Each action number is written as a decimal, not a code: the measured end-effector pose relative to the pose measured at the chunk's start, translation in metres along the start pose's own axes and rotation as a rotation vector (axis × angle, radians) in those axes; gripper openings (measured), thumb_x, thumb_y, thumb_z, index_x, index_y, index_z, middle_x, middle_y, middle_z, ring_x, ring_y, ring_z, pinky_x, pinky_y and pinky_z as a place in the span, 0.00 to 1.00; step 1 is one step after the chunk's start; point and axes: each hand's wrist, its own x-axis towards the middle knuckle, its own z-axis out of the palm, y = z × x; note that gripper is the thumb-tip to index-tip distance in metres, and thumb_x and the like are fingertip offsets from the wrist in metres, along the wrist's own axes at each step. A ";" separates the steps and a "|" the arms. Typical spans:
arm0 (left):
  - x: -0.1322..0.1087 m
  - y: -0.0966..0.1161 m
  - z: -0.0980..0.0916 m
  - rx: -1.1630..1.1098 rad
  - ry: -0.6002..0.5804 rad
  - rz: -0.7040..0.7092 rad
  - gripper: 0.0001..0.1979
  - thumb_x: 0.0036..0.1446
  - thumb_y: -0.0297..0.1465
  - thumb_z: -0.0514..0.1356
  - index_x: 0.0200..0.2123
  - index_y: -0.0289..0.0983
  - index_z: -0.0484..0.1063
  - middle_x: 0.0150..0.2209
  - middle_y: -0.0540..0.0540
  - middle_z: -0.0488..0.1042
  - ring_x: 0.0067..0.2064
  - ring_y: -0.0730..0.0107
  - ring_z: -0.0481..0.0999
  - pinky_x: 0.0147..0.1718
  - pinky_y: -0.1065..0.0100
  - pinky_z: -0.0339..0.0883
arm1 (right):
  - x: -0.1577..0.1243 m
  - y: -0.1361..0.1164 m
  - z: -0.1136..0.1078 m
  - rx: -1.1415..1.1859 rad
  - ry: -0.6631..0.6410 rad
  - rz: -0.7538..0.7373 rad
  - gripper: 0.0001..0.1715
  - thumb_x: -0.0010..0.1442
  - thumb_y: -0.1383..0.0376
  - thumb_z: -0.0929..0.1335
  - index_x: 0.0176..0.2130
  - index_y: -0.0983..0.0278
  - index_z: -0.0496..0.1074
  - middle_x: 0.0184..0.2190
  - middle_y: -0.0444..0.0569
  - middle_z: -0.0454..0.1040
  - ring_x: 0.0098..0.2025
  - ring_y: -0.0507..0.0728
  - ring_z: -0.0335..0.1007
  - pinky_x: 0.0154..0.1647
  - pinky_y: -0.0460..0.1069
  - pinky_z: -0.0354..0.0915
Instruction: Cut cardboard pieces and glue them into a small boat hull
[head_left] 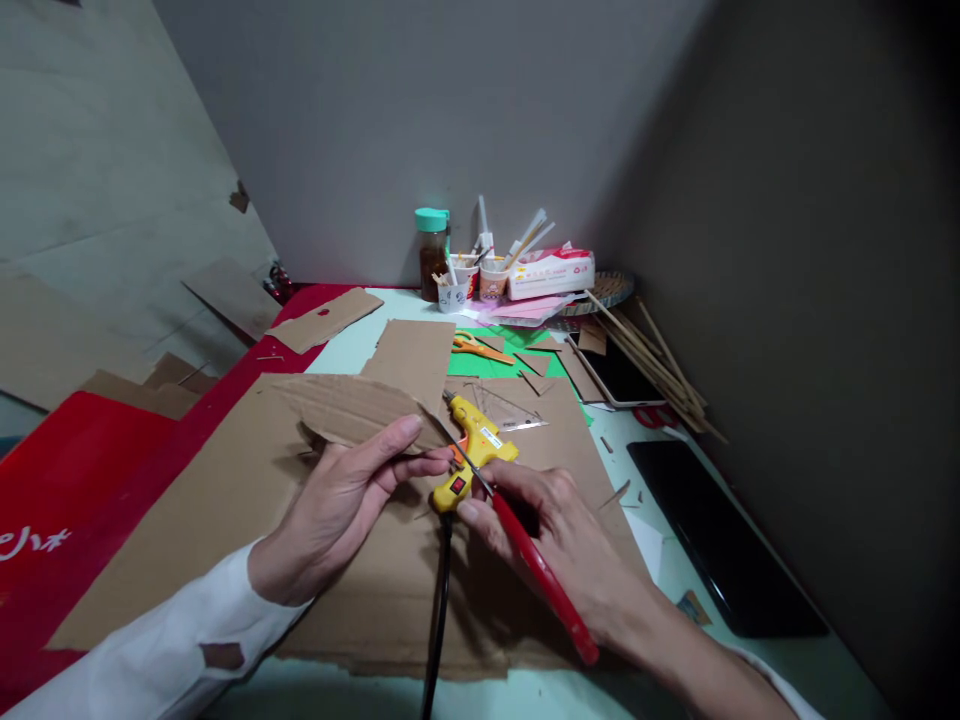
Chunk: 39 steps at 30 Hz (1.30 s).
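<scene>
single head-worn view, facing forward and down along the tabletop [352, 692]; the left hand [352, 492] and right hand [551, 520] fall near the lens below mid-frame, the grey wall [450, 120] closing the background, pale floor [112, 160] at upper left.

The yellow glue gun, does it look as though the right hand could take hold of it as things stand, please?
Probably not freely: the glue gun lies close by, but the right hand is occupied with the red-handled tool.
</scene>
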 end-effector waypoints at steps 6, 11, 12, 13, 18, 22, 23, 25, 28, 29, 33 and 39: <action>0.001 -0.002 0.001 -0.004 0.012 0.004 0.09 0.41 0.31 0.78 0.23 0.34 0.84 0.24 0.49 0.84 0.29 0.66 0.85 0.32 0.75 0.82 | 0.001 0.001 0.001 0.000 0.001 -0.040 0.20 0.69 0.53 0.64 0.28 0.60 0.68 0.23 0.43 0.71 0.25 0.54 0.63 0.29 0.48 0.59; -0.001 -0.003 -0.001 0.001 -0.018 -0.017 0.08 0.43 0.31 0.77 0.24 0.34 0.84 0.25 0.48 0.84 0.29 0.67 0.85 0.32 0.75 0.81 | 0.003 -0.002 -0.004 -0.009 -0.069 0.044 0.22 0.65 0.46 0.67 0.38 0.61 0.75 0.26 0.44 0.74 0.30 0.58 0.66 0.36 0.51 0.61; -0.001 -0.004 -0.002 0.001 -0.029 -0.031 0.08 0.44 0.31 0.77 0.24 0.34 0.84 0.25 0.48 0.84 0.28 0.67 0.84 0.32 0.75 0.81 | 0.003 -0.003 -0.004 -0.009 -0.081 0.063 0.24 0.64 0.44 0.67 0.41 0.60 0.76 0.27 0.44 0.74 0.31 0.59 0.67 0.37 0.52 0.61; -0.002 -0.004 -0.002 -0.002 -0.039 -0.042 0.08 0.44 0.31 0.77 0.24 0.34 0.84 0.24 0.48 0.84 0.28 0.68 0.84 0.32 0.75 0.81 | 0.004 -0.003 -0.005 -0.006 -0.090 0.073 0.25 0.64 0.43 0.67 0.42 0.60 0.76 0.27 0.44 0.74 0.32 0.59 0.67 0.37 0.52 0.60; -0.002 -0.006 -0.002 0.004 -0.053 -0.044 0.07 0.46 0.31 0.76 0.24 0.34 0.84 0.23 0.49 0.83 0.28 0.69 0.84 0.33 0.76 0.81 | 0.004 -0.004 -0.003 0.021 -0.060 0.034 0.25 0.66 0.44 0.65 0.31 0.61 0.70 0.23 0.41 0.68 0.26 0.54 0.60 0.33 0.50 0.56; -0.002 -0.007 -0.001 0.008 -0.042 -0.042 0.08 0.45 0.31 0.76 0.23 0.34 0.83 0.24 0.48 0.84 0.28 0.68 0.84 0.33 0.74 0.81 | 0.003 -0.004 0.000 0.060 -0.058 0.019 0.25 0.67 0.47 0.65 0.27 0.61 0.65 0.20 0.38 0.62 0.23 0.51 0.52 0.29 0.48 0.53; -0.002 -0.007 -0.001 0.006 -0.037 -0.046 0.08 0.45 0.31 0.76 0.23 0.34 0.83 0.24 0.48 0.84 0.28 0.68 0.84 0.33 0.74 0.81 | 0.003 -0.003 0.000 0.062 -0.059 0.023 0.25 0.68 0.47 0.65 0.28 0.61 0.65 0.21 0.38 0.62 0.23 0.51 0.52 0.30 0.48 0.53; -0.003 -0.008 -0.001 0.002 -0.034 -0.058 0.08 0.45 0.32 0.76 0.23 0.34 0.83 0.23 0.49 0.83 0.27 0.68 0.84 0.33 0.74 0.81 | 0.003 -0.003 0.000 0.056 -0.069 0.033 0.25 0.68 0.47 0.64 0.28 0.61 0.66 0.21 0.39 0.63 0.23 0.51 0.53 0.30 0.48 0.53; -0.003 -0.008 -0.001 0.010 -0.041 -0.071 0.08 0.45 0.32 0.76 0.24 0.33 0.84 0.24 0.47 0.84 0.28 0.68 0.84 0.34 0.75 0.81 | 0.003 -0.002 -0.002 0.016 -0.082 0.028 0.24 0.67 0.46 0.64 0.32 0.62 0.71 0.22 0.41 0.67 0.26 0.54 0.57 0.33 0.49 0.55; -0.003 -0.008 -0.002 0.019 -0.047 -0.074 0.08 0.46 0.32 0.76 0.24 0.33 0.84 0.24 0.46 0.84 0.28 0.68 0.84 0.34 0.75 0.80 | 0.003 -0.002 -0.003 0.002 -0.085 0.031 0.24 0.66 0.45 0.65 0.35 0.61 0.73 0.23 0.42 0.68 0.27 0.55 0.59 0.34 0.50 0.55; -0.005 -0.010 -0.003 0.043 -0.069 -0.089 0.09 0.48 0.33 0.74 0.24 0.33 0.84 0.25 0.45 0.85 0.28 0.67 0.84 0.34 0.73 0.80 | 0.005 -0.003 -0.005 0.007 -0.069 0.036 0.23 0.64 0.45 0.67 0.37 0.61 0.75 0.23 0.41 0.68 0.26 0.54 0.58 0.32 0.49 0.55; -0.011 -0.012 0.000 0.051 -0.089 -0.101 0.10 0.47 0.36 0.75 0.24 0.35 0.84 0.24 0.46 0.84 0.28 0.69 0.84 0.37 0.74 0.79 | 0.002 -0.006 -0.001 0.107 -0.050 -0.002 0.25 0.69 0.50 0.64 0.29 0.64 0.71 0.19 0.39 0.63 0.21 0.50 0.52 0.25 0.47 0.51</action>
